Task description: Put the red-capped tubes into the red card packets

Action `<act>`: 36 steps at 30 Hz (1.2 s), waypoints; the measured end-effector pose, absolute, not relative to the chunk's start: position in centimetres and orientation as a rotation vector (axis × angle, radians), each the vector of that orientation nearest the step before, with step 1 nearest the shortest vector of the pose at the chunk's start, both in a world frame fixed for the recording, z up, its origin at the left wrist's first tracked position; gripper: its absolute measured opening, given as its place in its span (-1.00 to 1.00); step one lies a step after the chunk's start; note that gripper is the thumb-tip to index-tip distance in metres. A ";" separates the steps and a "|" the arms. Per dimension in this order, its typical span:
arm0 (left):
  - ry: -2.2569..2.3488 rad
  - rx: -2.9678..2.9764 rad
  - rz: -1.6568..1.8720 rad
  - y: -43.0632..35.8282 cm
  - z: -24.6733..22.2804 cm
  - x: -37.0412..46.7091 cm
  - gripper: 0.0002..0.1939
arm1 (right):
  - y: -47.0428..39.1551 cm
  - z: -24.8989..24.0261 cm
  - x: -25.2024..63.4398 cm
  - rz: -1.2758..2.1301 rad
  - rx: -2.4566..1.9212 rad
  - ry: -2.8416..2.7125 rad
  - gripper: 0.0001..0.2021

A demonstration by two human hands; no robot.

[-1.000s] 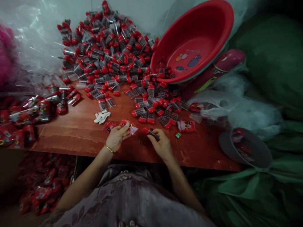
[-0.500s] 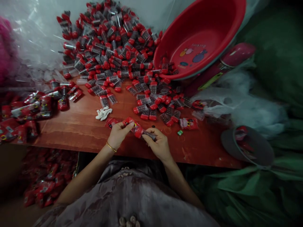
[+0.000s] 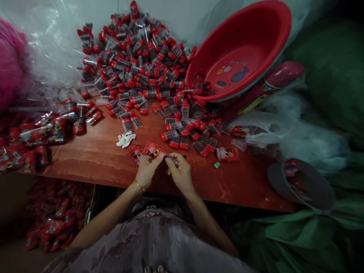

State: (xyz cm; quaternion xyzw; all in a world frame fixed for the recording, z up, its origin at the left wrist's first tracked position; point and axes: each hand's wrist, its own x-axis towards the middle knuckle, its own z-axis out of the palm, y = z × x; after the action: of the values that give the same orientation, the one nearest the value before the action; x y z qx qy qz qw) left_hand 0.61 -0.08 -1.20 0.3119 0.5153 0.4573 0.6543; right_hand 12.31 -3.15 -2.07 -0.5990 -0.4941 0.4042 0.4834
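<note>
Near the table's front edge, my left hand (image 3: 148, 170) pinches a red printed wrapper (image 3: 154, 149) at its lower edge, thumb on top. My right hand (image 3: 181, 170) is closed around a small dark tube (image 3: 173, 160), close beside the left fingertips. Another red wrapper (image 3: 134, 152) lies just left of the held one, partly behind my left hand. Whether the tube's end touches the wrapper is hidden by the fingers. A crumpled white piece (image 3: 125, 139) rests on the wood to the upper left of my hands.
A large heap of red-capped clear tubes (image 3: 136, 60) fills the back of the table (image 3: 93, 151). The red basin (image 3: 241, 41) leans at the back right. Filled red packets (image 3: 40, 132) lie left; a grey container (image 3: 301, 185) stands right, near clear plastic bags (image 3: 284, 121).
The right hand has moved left and the tube now sits by the left fingertips, no longer seen reaching into the wrapper. The wrapper looks flatter. The whole view has shifted slightly.
</note>
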 end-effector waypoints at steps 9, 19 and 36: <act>0.908 0.728 1.043 -0.1 -0.3 1.2 -0.62 | -2.9 -0.9 12.7 1.029 -1.402 -1.200 -0.78; 0.965 0.499 1.213 0.9 0.1 0.2 -0.58 | -2.9 -1.4 11.6 1.285 -1.214 -1.082 -0.68; 1.063 0.210 1.149 1.6 0.1 -10.4 -0.83 | 3.4 -2.9 8.7 0.390 -1.492 -1.848 -0.70</act>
State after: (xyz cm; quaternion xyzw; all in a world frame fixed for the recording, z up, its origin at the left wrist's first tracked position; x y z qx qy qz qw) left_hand -10.44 1.57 0.14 0.0943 0.4778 0.5166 0.7042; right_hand 8.73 3.45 -2.93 -0.5785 -0.7166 0.1514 0.3590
